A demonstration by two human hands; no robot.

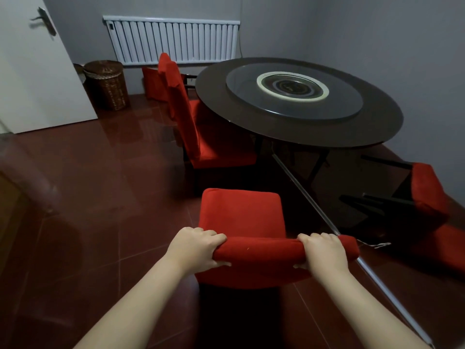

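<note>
A red fabric-covered chair stands on the dark red tiled floor just in front of me, its seat facing the round table. My left hand grips the left end of the chair's top rail, fingers over the front and thumb behind. At the rail's right end my right hand grips it the same way. The chair's legs are hidden below the backrest.
A round dark table with a glass turntable stands ahead to the right. Two red chairs are tucked at its left, and another red chair lies tipped at the right. A long metal pole slants across the floor. Wicker basket, radiator and white door are at the back left.
</note>
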